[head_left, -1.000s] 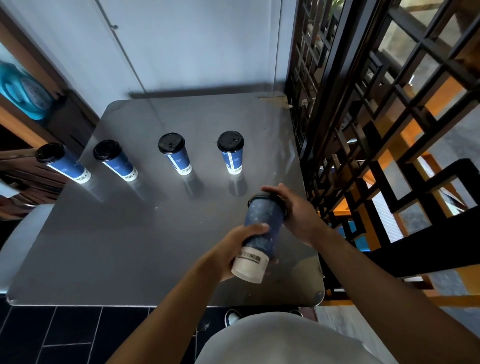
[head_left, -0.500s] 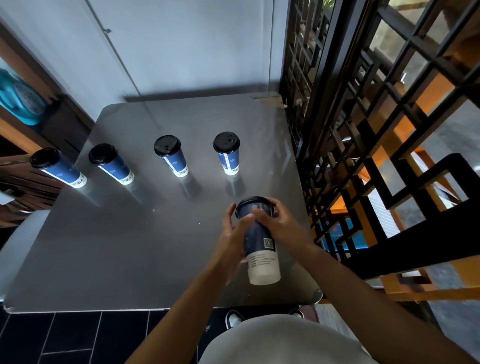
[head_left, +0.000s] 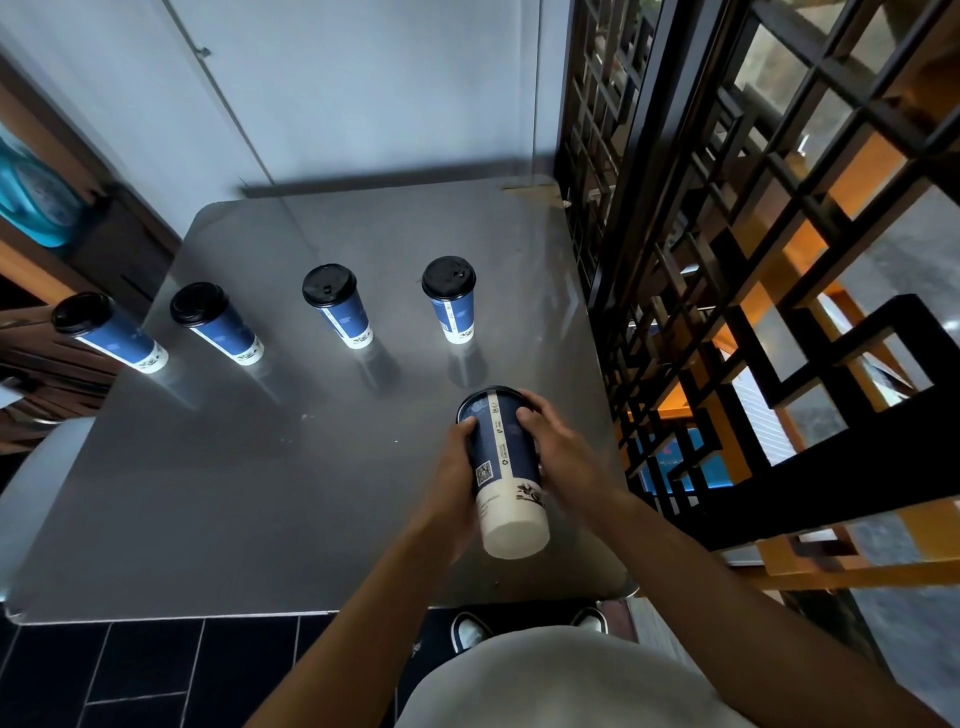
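Observation:
Both my hands hold a tall blue-and-white paper cup (head_left: 506, 467) above the near right part of the grey table (head_left: 270, 493). The cup is tilted, its white base toward me and its dark-rimmed top pointing away. My left hand (head_left: 457, 483) grips its left side. My right hand (head_left: 558, 452) wraps the right side, fingers near the top rim. Several matching cups with black lids stand in a row farther back, among them one (head_left: 451, 301) straight ahead, one (head_left: 337, 306) to its left and one (head_left: 215, 325) further left.
A black lattice screen (head_left: 727, 260) runs along the table's right edge. A pale wall (head_left: 363, 93) stands behind the table. Dark wooden furniture (head_left: 47, 322) is at the left. Dark floor tiles (head_left: 130, 675) and my shoes (head_left: 467, 631) show below the near table edge.
The cup has turned from leaning left to lying with its base toward me. My left hand slid from the cup's base up its side, and my right hand moved from the lid end onto its right side.

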